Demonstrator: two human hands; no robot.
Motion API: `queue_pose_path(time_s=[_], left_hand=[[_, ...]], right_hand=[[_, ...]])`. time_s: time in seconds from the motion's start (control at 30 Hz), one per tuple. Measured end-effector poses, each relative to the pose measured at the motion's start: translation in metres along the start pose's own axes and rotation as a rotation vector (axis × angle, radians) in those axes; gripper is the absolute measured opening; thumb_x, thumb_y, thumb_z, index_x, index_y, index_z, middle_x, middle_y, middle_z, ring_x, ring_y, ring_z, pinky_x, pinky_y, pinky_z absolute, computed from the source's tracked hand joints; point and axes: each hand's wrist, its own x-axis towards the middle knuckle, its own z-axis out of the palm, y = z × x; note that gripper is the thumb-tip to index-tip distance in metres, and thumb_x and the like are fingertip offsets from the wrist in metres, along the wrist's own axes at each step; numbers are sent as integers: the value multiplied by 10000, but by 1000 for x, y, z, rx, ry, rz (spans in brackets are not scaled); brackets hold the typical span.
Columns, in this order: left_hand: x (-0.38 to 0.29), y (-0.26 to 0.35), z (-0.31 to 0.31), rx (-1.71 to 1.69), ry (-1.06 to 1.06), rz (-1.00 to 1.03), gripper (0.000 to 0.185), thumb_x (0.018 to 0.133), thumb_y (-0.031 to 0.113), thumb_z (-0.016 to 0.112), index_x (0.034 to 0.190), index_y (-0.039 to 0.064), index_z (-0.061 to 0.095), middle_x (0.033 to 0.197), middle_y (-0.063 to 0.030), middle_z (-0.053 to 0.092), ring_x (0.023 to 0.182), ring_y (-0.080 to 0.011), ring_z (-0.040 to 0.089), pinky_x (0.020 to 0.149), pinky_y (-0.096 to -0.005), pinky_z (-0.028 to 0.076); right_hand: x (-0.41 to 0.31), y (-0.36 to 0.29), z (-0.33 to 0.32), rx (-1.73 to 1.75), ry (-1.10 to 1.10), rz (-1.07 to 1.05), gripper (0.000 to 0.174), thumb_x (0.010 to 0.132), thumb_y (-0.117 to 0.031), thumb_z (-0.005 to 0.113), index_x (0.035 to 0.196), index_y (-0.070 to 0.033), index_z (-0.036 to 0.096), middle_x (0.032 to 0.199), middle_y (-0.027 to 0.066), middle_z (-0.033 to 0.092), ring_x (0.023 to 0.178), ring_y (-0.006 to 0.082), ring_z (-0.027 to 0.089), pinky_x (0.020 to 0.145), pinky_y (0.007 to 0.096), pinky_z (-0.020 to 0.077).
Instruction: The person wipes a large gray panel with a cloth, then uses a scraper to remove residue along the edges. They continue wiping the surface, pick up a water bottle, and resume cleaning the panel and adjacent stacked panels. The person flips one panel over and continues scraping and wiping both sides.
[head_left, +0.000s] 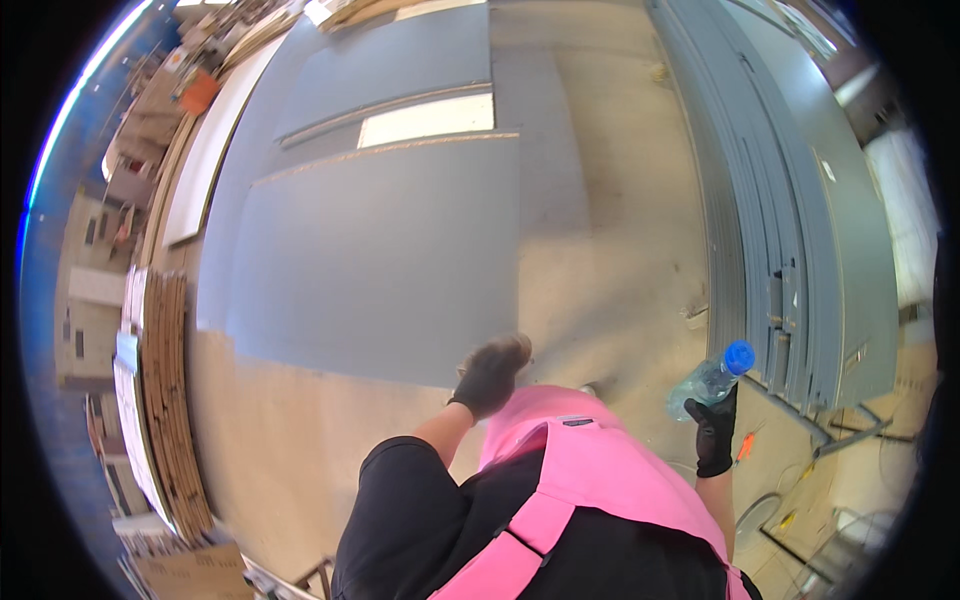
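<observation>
My right hand (716, 431), in a black glove, grips a clear plastic bottle (694, 390) with a blue cap (739, 358). The bottle is tilted, and I cannot tell whether it holds liquid. My left hand (487, 375), also gloved, hangs in front of the pink apron (637, 480) near the corner of a large grey panel (382, 262) lying flat. Blur hides the left fingers, and no object shows in them.
On the right, several grey panels (795, 225) stand on edge on a metal-legged rack (851, 439). Flattened cardboard (169, 405) is stacked at left. More grey panels (397, 52) lie ahead on the tan floor (622, 277). An orange-handled item (746, 445) is at lower right.
</observation>
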Motion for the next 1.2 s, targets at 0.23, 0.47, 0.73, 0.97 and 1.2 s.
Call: queue_pose_path(time_s=[0.23,0.47,0.73,0.97,1.2], left_hand=[[-6,-3,25,204,205,-679,645,827,243,520,1453,176,384,1531,-177,277,1404,-439,206,1154,-524,137],[103,-41,10,333,335,-840,573,881,240,472,1443,161,394,1527,-180,284,1408,-416,211,1155,-514,120],[313,-100,-52,110,449,-547,567,805,139,549,1366,158,473,1465,-135,387,1307,-419,355,1069,-547,282],[427,-149,-109,-20,309,-694,589,729,72,547,1311,152,528,1409,-105,457,1213,-396,443,1007,-492,380],[466,-199,-157,3,573,-749,385,759,111,546,1131,176,623,1281,-118,562,1093,-401,530,917,-489,459]], right_hand=[[80,-11,-34,-57,-205,0,742,683,-83,770,1334,-77,415,1174,31,532,1099,192,522,967,337,417],[165,-8,-2,-106,-359,-6,737,681,-90,783,1320,-63,417,1185,49,532,1106,209,522,964,361,433],[314,-47,39,-140,-337,30,792,632,-70,785,1332,-74,414,1193,63,534,1126,235,521,986,378,421],[432,-106,76,-130,-290,52,781,632,-57,777,1327,-77,421,1184,57,535,1110,230,527,976,369,429],[528,-127,82,-116,-345,-2,809,635,-123,815,1334,-75,410,1175,47,532,1106,218,522,981,368,421]])
